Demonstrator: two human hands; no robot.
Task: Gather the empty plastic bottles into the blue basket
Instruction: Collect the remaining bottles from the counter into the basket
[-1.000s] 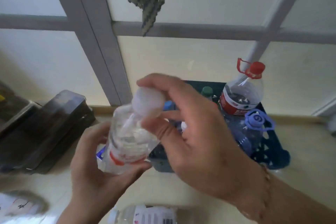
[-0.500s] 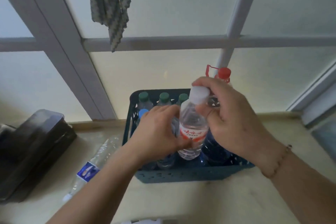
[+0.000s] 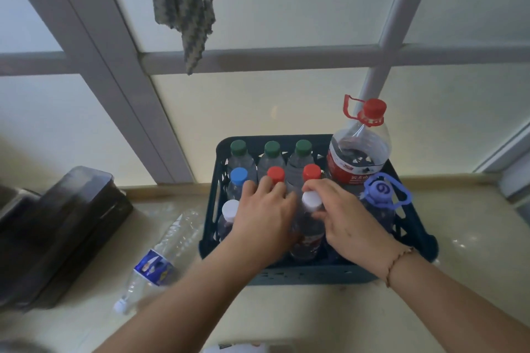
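Observation:
The blue basket (image 3: 315, 276) stands on the pale counter and holds several upright bottles with green, red, blue and white caps. A white-capped bottle with a red label (image 3: 308, 233) stands in its front row. My right hand (image 3: 348, 222) grips this bottle at the neck, fingers around the cap. My left hand (image 3: 265, 219) rests against the bottle's left side, fingers spread over neighbouring bottles. A large red-capped jug (image 3: 358, 156) and a purple-capped bottle (image 3: 380, 209) fill the basket's right side. One clear bottle with a blue label (image 3: 160, 258) lies on the counter left of the basket.
A dark box (image 3: 60, 226) sits on the counter at the left. Another bottle's top (image 3: 241, 348) peeks in at the bottom edge. A frosted window with grey bars rises behind the basket, and a patterned cloth (image 3: 183, 0) hangs from it.
Both hands carried the white-capped bottle from in front of me down into the basket's front row. It now stands lower among the other bottles.

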